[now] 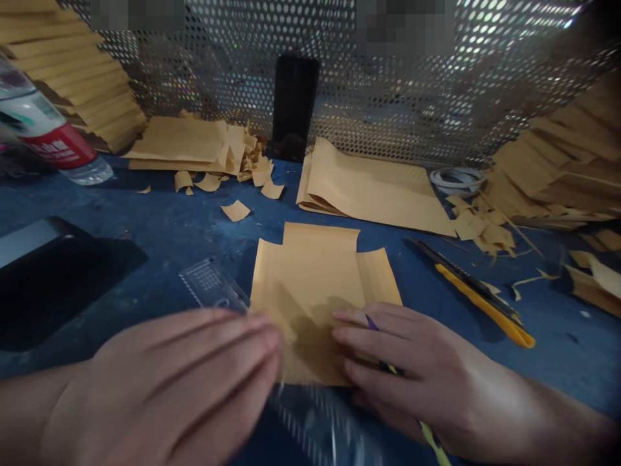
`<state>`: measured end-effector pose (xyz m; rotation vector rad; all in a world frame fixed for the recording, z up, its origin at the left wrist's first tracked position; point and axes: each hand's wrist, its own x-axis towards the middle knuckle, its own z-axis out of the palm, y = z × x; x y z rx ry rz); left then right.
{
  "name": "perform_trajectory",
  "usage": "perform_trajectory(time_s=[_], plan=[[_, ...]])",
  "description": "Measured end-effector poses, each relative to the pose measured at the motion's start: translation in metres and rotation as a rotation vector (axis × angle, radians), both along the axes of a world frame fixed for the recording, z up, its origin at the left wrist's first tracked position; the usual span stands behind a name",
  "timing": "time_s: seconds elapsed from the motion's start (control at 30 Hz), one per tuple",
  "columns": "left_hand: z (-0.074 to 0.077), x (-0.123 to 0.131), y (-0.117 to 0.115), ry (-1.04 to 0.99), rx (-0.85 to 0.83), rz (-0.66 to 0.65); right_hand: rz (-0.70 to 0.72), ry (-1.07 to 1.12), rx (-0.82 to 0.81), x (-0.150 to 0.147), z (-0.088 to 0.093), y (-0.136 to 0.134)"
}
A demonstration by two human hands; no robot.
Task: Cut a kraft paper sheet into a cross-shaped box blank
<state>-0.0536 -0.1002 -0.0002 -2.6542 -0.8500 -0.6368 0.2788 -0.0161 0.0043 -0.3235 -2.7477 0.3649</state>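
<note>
A brown kraft paper piece point(315, 278) with cut-out corners and creased side flaps lies in front of me. My left hand point(179, 382) is blurred at its lower left edge, fingers stretched out side by side, thumb hidden. On the right side of the paper rest the fingertips of my right hand point(412, 369). A slender pen-like tool point(433, 443) with a purple tip and yellow-green shaft runs between that hand's fingers. Beyond my left fingers lies a clear plastic ruler point(206, 278). Another clear, striped plastic strip point(320, 427) shows below the paper.
A yellow-and-black utility knife point(480, 301) lies at right. Folded kraft sheets point(373, 188), paper scraps point(236, 210) and a white tape roll point(457, 180) sit behind. A dark phone point(294, 107) leans on the perforated metal panel point(233, 71). At left are a bottle point(63, 142) and a black object point(53, 272).
</note>
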Motion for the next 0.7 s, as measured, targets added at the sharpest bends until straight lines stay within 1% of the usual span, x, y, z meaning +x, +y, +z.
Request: perform_trajectory(time_s=[0.03, 0.07, 0.13, 0.2, 0.3, 0.47, 0.57, 0.7], plan=[[0.006, 0.0, 0.011, 0.053, 0.044, -0.003, 0.0, 0.003, -0.005, 0.0, 0.001, 0.0], [0.01, 0.001, 0.019, 0.113, 0.055, -0.004, 0.001, 0.015, -0.014, 0.0, 0.001, 0.001], [0.012, 0.004, 0.026, 0.149, 0.018, -0.01, -0.013, 0.062, -0.037, 0.0, 0.001, 0.001], [0.008, 0.009, 0.022, 0.152, -0.038, 0.014, -0.041, 0.103, -0.061, 0.001, 0.001, 0.001], [-0.001, 0.013, 0.009, 0.117, -0.103, 0.057, -0.078, 0.083, -0.05, 0.001, 0.002, -0.001], [-0.007, 0.016, -0.001, 0.074, -0.157, 0.02, -0.065, 0.053, 0.016, 0.0, 0.003, -0.003], [-0.01, 0.018, -0.005, 0.051, -0.162, 0.012, -0.07, 0.063, 0.03, -0.002, 0.001, -0.003], [-0.014, 0.02, -0.016, 0.011, -0.114, 0.049, -0.064, 0.036, 0.016, -0.004, 0.001, -0.005]])
